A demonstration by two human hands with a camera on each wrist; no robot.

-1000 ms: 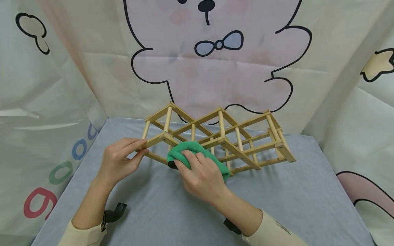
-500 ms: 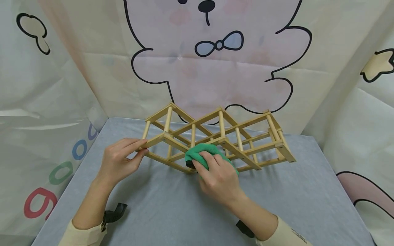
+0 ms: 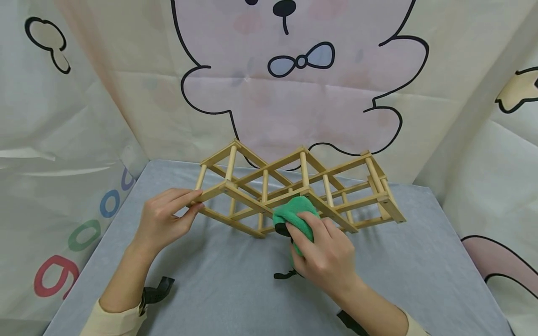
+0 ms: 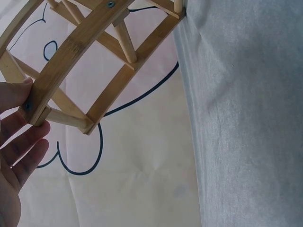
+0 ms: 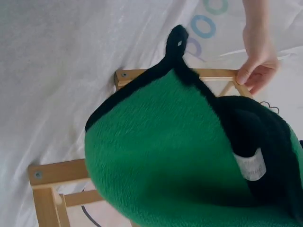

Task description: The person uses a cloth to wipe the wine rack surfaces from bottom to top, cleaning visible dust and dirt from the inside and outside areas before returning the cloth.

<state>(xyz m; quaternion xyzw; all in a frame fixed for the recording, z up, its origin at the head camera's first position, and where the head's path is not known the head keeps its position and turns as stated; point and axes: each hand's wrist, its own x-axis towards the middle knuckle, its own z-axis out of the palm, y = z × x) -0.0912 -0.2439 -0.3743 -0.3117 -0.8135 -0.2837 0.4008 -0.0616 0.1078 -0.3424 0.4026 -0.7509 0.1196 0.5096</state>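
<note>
With our left hand (image 3: 167,215) we pinch the nine o'clock end of the wooden rack (image 3: 304,169), which is over the grey tabletop (image 3: 227,280). The fingers of our right hand (image 3: 327,252) pinch the green cloth (image 3: 296,211) at the rack's six o'clock side.

Free room lies between the forearms (image 3: 127,275); the wooden rack (image 3: 304,169) blocks the way behind.

Green cloth (image 5: 156,142): dark-edged, central
Wooden rack (image 5: 61,172): behind cloth, showing at 8 o'clock
Left hand (image 5: 259,61): pinching rack, 2 o'clock
</note>
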